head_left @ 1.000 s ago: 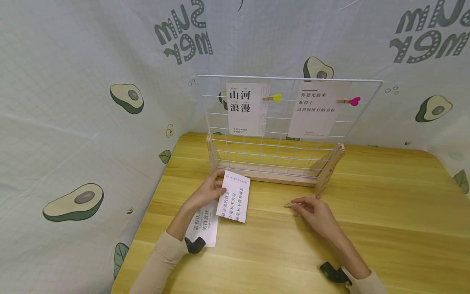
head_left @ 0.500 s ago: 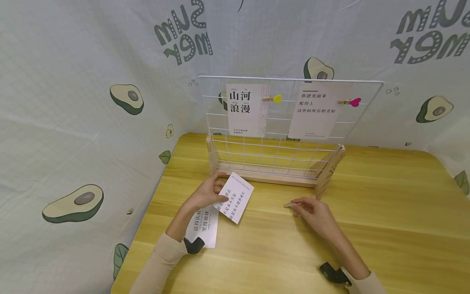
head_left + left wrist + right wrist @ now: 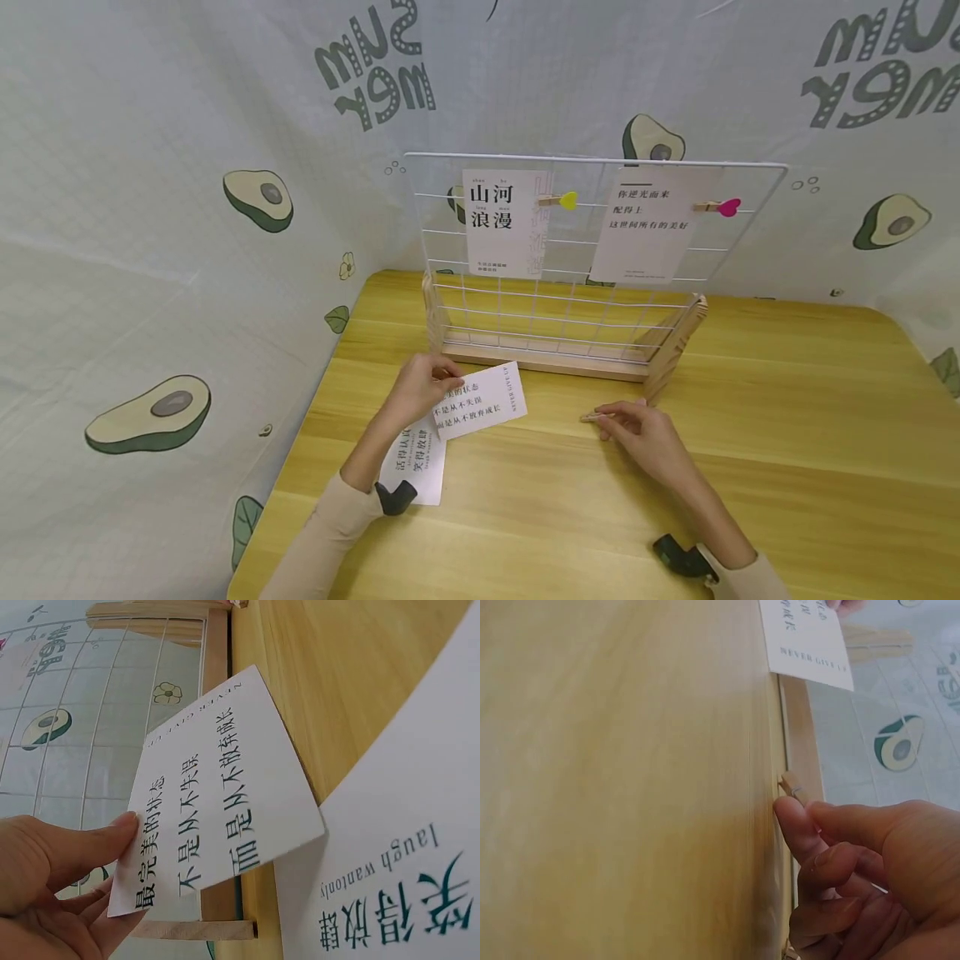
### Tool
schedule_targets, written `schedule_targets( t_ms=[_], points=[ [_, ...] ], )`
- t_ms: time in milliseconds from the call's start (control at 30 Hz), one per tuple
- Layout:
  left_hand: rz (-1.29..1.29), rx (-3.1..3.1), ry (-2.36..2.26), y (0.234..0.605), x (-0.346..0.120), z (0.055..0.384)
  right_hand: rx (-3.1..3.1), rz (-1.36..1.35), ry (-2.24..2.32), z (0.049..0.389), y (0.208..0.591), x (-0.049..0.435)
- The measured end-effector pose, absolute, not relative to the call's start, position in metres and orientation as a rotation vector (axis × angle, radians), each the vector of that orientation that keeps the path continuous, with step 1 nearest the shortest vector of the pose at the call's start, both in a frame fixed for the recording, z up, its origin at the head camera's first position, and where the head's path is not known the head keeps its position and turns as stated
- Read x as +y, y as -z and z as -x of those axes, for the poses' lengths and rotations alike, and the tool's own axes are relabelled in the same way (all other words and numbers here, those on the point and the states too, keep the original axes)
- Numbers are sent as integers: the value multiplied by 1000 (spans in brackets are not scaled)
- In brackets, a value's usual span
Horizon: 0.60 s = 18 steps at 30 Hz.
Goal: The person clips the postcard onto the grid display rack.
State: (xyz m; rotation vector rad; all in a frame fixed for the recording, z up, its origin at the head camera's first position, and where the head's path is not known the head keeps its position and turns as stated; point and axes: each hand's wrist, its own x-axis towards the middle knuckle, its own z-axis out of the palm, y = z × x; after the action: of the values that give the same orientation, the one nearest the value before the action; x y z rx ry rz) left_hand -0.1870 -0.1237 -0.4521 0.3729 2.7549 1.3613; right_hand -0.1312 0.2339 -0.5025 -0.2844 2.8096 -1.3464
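In front of the white metal wire-grid rack (image 3: 562, 296), left hand (image 3: 422, 392) pinches white rectangular paper card (image 3: 486, 402); right hand (image 3: 645, 437) pinches small wooden clothespin (image 3: 589, 417).

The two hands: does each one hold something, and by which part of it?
The left hand pinches the NEVER GIVE UP card by the edge beside its first Chinese line; the right hand pinches a small wooden clothespin by one end.

White printed card (image 3: 487, 402) — held sideways; wooden clothespin (image 3: 590, 418) — pinched, to its right.
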Motion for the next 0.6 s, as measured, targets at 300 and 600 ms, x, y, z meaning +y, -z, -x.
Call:
schedule_targets(
  t_ms=[300,600],
  points=[
    [-516,2976,-1130,448,-119,190,2798,302,1355,132,503,234],
    [-870,3107,-1227,434,-116,206,2817,321,1344,132,503,234]
  ],
)
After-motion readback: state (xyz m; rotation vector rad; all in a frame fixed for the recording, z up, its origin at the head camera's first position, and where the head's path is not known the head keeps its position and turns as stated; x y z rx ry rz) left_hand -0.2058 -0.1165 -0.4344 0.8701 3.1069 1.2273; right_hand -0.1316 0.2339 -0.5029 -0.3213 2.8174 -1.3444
